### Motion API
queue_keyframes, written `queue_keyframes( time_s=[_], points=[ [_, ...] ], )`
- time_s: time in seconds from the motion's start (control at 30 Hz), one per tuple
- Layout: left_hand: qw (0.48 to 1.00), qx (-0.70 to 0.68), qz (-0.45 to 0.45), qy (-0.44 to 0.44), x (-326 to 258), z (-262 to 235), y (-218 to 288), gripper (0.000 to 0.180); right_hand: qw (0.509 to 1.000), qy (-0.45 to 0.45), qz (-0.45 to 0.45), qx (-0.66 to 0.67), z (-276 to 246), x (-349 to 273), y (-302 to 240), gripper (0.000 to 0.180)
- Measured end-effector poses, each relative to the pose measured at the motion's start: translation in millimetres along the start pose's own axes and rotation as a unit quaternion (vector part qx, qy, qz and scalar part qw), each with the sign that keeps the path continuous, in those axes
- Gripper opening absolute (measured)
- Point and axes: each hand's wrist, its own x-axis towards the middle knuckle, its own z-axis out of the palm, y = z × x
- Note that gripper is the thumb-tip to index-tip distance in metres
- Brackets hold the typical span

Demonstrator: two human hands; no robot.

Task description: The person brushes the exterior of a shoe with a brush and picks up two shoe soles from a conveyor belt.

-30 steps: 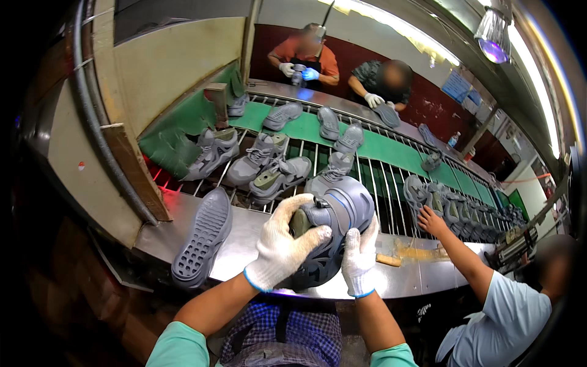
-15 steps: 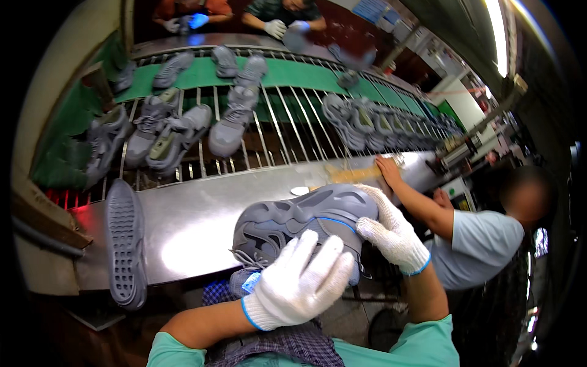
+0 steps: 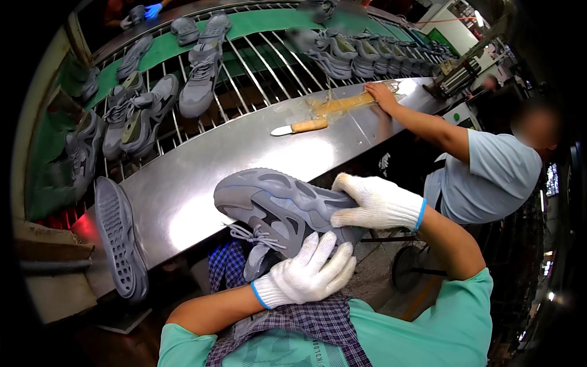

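Note:
A grey sneaker point(image 3: 287, 211) is held on its side in front of my body, its chunky sole turned up and away and its toe toward the left. My right hand point(image 3: 382, 202), in a white knit glove with a blue cuff, is closed round the heel end. Against the upper near the shoe's opening lies my left hand point(image 3: 309, 272), gloved alike, with bent fingers slightly apart and its thumb hidden. Grey laces hang loose in a loop beside the tongue. A separate grey sole point(image 3: 119, 238) stands over the bench edge at the left.
The metal bench point(image 3: 238, 137) carries a brush-like tool with a wooden handle point(image 3: 309, 125) and a patch of yellowish residue point(image 3: 345, 105). Behind it, sneakers point(image 3: 199, 79) sit on a bar rack with a green belt point(image 3: 263, 21). A co-worker point(image 3: 483, 165) at the right rests a hand on the bench.
The sneaker has turned in my hands and sits slightly further left. My right hand has shifted over the heel. My left hand's fingers have drawn closer together and bent. The view has swung.

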Motion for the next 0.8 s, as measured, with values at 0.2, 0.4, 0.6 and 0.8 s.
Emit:
queue_keyframes(
  time_s=[0.2, 0.4, 0.6, 0.8],
  points=[
    [0.999, -0.022, -0.02, -0.039, -9.0, -50.4, -15.9, 0.024, 0.902, -0.153, -0.054, 0.4, 37.7, 58.9, 33.2, 0.085],
    [0.992, 0.047, -0.104, -0.045, -41.5, -104.6, -37.7, 0.037, 0.671, -0.206, -0.06, 0.71, 76.8, 54.4, -8.7, 0.089],
    [0.93, 0.106, -0.35, 0.046, -76.8, -119.5, -75.3, 0.05, 0.607, -0.032, -0.043, 0.793, 11.2, 150.5, 4.8, 0.059],
    [0.862, 0.121, -0.479, 0.115, -146.9, -98.8, -97.9, 0.046, 0.849, 0.26, -0.004, 0.461, -147.9, 292.3, 112.9, 0.062]
  ],
)
